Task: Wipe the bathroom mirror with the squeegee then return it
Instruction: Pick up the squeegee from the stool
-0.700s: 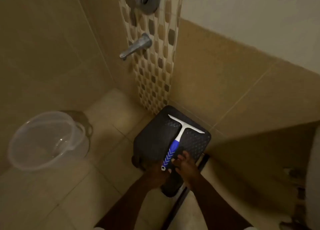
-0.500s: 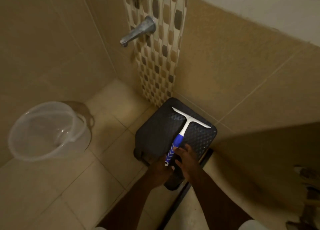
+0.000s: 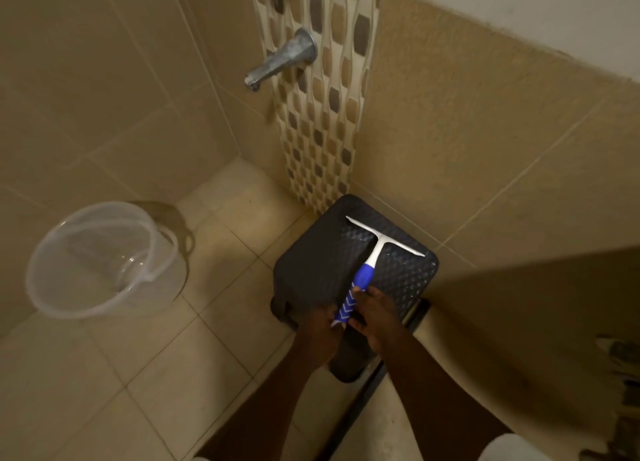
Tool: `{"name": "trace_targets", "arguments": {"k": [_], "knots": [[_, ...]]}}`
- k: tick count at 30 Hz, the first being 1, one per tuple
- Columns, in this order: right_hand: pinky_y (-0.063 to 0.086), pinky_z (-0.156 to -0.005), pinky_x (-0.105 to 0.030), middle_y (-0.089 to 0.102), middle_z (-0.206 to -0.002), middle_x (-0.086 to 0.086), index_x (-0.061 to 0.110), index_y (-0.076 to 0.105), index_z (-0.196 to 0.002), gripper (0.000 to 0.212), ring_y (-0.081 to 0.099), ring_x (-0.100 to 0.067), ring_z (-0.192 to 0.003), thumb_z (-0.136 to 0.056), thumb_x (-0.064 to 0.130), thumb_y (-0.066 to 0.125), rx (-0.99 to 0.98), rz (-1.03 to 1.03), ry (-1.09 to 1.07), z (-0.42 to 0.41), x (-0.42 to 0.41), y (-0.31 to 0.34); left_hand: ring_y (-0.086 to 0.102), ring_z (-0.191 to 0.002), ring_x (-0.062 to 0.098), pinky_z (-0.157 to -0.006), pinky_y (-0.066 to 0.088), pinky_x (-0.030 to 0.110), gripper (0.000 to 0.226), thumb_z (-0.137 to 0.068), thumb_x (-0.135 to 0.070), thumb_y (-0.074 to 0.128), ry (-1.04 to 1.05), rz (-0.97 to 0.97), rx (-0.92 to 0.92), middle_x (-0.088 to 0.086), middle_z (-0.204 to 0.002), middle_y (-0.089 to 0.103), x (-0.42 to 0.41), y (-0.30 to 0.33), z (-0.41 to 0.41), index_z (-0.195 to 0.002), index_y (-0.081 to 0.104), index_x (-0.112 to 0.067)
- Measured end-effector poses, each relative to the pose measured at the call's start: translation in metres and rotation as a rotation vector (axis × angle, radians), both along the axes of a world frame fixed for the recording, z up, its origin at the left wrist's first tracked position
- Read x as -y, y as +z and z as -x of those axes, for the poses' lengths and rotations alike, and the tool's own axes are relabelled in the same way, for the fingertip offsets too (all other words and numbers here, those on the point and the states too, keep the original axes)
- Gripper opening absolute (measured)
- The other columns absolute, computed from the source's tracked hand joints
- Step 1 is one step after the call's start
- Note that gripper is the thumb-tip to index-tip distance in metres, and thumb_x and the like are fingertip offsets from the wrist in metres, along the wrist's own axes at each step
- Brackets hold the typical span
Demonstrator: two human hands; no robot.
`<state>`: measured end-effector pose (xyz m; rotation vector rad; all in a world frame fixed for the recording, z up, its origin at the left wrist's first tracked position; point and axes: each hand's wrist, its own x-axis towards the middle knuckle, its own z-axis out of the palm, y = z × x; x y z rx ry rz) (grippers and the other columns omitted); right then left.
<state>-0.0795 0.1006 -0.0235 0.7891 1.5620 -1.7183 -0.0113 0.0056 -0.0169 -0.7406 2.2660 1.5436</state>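
Beige tiled walls (image 3: 104, 89) meet in a corner, with a patterned mosaic strip (image 3: 325, 114) running down it. Metal tap (image 3: 280, 62) sticks out of the strip. Cream tiled floor (image 3: 114, 374). Clear plastic bucket (image 3: 104, 259) on the floor at left, dark textured stool (image 3: 311, 263) in the corner. Dim warm light.

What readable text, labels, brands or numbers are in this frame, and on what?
None readable.
squeegee: the blue handle carries only white chevron marks, no letters.
stool: embossed diamond pattern, no label visible.
bucket: clear plastic, no marking visible.
tap: bare metal, no brand visible.
Both hands, left hand and right hand, cover the handle's end.
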Motion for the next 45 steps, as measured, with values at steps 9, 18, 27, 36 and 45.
{"name": "trace_targets", "arguments": {"k": [9, 18, 27, 36, 45], "knots": [[0.046, -0.058, -0.031, 0.059, -0.103, -0.014, 0.010, 0.056, -0.117, 0.025, 0.056, -0.020, -0.075, -0.092, 0.010, 0.052, -0.002, -0.098, -0.053, 0.025, -0.010, 0.064, 0.063, -0.077, 0.015, -0.075, 0.052, 0.029, 0.018, -0.077, -0.013, 0.072, -0.052, 0.002, -0.071, 0.009, -0.089, 0.070, -0.010, 0.064, 0.020, -0.094, 0.068, -0.009], [0.051, -0.060, -0.034, 0.063, -0.095, -0.015, 0.002, 0.053, -0.118, 0.026, 0.061, -0.022, -0.075, -0.095, 0.004, 0.043, -0.058, 0.041, -0.080, 0.002, -0.014, 0.153, 0.063, -0.078, 0.013, -0.082, 0.052, 0.033, 0.013, -0.079, -0.010, 0.070, -0.053, 0.022, -0.075, -0.001, -0.082, 0.068, -0.003, 0.143, 0.010, -0.075, 0.063, -0.021], [0.048, -0.055, -0.031, 0.060, -0.080, -0.014, 0.001, 0.055, -0.108, 0.020, 0.057, -0.020, -0.065, -0.095, 0.004, 0.040, -0.236, 0.055, -0.026, -0.020, -0.015, 0.285, 0.063, -0.073, 0.008, -0.062, 0.051, 0.014, 0.012, -0.091, -0.016, 0.054, 0.024, -0.040, -0.175, -0.002, -0.083, 0.065, 0.002, 0.279, 0.016, -0.083, 0.062, -0.021], [0.046, -0.043, -0.026, 0.054, -0.070, -0.014, 0.001, 0.052, -0.096, 0.013, 0.052, -0.018, -0.052, -0.093, 0.002, 0.039, -0.476, 0.087, 0.015, -0.034, -0.010, 0.421, 0.053, -0.057, 0.019, -0.060, 0.046, 0.031, 0.019, -0.092, -0.015, 0.053, 0.154, -0.202, -0.286, 0.007, -0.063, 0.056, -0.012, 0.399, 0.025, -0.081, 0.062, -0.003], [0.043, -0.040, -0.024, 0.053, -0.068, -0.015, -0.006, 0.055, -0.105, 0.021, 0.050, -0.016, -0.040, -0.095, 0.001, 0.038, -0.720, 0.095, 0.013, -0.057, -0.021, 0.544, 0.059, -0.058, 0.024, -0.063, 0.052, 0.038, 0.021, -0.090, -0.021, 0.054, 0.108, -0.172, -0.486, 0.010, -0.063, 0.061, -0.023, 0.517, 0.028, -0.081, 0.065, -0.005]]}}
